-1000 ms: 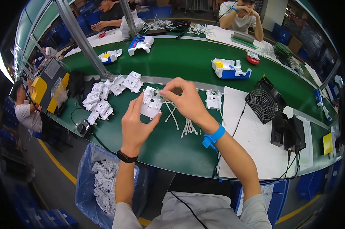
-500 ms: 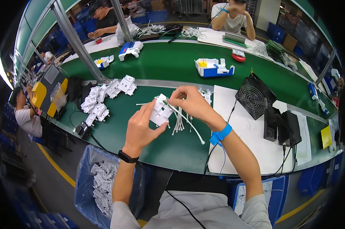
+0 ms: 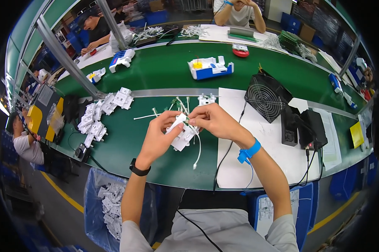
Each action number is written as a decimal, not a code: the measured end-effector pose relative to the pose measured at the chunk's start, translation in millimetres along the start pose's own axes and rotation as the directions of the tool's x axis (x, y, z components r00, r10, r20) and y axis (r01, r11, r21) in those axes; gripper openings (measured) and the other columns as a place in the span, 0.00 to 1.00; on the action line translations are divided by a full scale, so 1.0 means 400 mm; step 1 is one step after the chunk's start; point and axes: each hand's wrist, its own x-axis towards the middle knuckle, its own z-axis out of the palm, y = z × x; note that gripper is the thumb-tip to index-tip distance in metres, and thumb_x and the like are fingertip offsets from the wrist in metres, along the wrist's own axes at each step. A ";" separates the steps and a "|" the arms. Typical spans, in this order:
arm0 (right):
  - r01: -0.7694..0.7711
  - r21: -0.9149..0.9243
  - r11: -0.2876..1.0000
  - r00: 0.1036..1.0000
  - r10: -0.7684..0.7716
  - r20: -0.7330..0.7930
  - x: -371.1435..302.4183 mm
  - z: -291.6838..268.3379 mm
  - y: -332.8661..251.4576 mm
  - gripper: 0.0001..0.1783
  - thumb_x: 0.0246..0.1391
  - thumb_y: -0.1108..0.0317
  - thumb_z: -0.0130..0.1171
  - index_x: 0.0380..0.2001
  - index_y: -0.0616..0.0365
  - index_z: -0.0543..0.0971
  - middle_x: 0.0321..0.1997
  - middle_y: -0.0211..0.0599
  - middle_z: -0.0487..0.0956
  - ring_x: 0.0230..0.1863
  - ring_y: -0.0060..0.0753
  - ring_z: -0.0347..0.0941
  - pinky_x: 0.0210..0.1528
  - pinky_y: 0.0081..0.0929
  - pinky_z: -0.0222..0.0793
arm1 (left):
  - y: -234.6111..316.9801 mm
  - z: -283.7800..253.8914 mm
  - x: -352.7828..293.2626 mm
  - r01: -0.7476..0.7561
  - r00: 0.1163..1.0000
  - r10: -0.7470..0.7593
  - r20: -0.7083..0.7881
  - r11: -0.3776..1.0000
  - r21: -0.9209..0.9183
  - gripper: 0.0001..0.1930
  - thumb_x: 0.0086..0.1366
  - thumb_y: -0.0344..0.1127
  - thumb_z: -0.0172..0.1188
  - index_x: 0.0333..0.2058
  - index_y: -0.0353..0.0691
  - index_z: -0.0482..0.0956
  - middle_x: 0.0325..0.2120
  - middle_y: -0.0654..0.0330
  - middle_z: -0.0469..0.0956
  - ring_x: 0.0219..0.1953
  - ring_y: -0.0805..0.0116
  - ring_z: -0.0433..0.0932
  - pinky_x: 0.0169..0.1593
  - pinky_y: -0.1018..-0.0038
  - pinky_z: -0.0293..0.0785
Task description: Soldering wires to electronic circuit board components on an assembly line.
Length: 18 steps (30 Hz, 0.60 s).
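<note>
My left hand (image 3: 158, 136) grips a white plastic housing (image 3: 182, 142) by its left side, thumb across the front, and holds it tilted above the green bench. My right hand (image 3: 214, 121) is closed in a pinch at the housing's upper edge, on a small green circuit board (image 3: 186, 122) mostly hidden by the fingertips. A white cable (image 3: 199, 153) hangs from there in a curve, ending in a small connector. Behind my hands, more white cables (image 3: 145, 116) with green boards lie on the bench. Another white housing (image 3: 206, 99) rests beyond my right hand.
White housings (image 3: 93, 122) are heaped at the left. A black fan (image 3: 265, 98) and black power boxes (image 3: 311, 130) stand on white paper at the right. Past a metal rail, a green conveyor (image 3: 156, 71) carries blue-white shells (image 3: 210, 69). A lined bin (image 3: 91, 201) sits below left.
The view has swung right, so the bench appears shifted left. My right hand has come slightly lower against the housing, and the cable now hangs more steeply. Both hands keep their hold.
</note>
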 end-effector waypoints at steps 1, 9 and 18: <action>-0.011 -0.006 1.000 0.999 0.010 -0.033 -0.010 -0.012 0.002 0.11 0.63 0.69 0.64 0.40 0.69 0.83 0.28 0.34 0.83 0.30 0.20 0.77 0.38 0.23 0.76 | 0.003 0.012 0.012 -0.028 0.999 0.027 0.022 0.998 0.060 0.18 0.68 0.30 0.64 0.54 0.32 0.76 0.39 0.59 0.84 0.40 0.75 0.82 0.44 0.78 0.76; 0.003 0.068 0.998 0.982 0.010 -0.190 -0.103 -0.108 0.022 0.09 0.63 0.69 0.64 0.40 0.66 0.84 0.32 0.33 0.83 0.35 0.21 0.79 0.41 0.23 0.77 | 0.033 0.147 0.116 -0.035 0.985 0.033 0.169 0.999 0.008 0.13 0.68 0.30 0.64 0.50 0.34 0.79 0.37 0.59 0.84 0.38 0.77 0.82 0.39 0.79 0.77; -0.002 0.148 0.989 0.855 0.078 -0.513 -0.251 -0.119 0.027 0.19 0.65 0.74 0.59 0.58 0.67 0.78 0.28 0.32 0.78 0.25 0.20 0.74 0.30 0.18 0.71 | 0.008 0.296 0.211 -0.223 0.974 0.225 0.006 0.959 0.174 0.11 0.66 0.24 0.61 0.47 0.35 0.79 0.37 0.61 0.82 0.35 0.79 0.78 0.38 0.79 0.74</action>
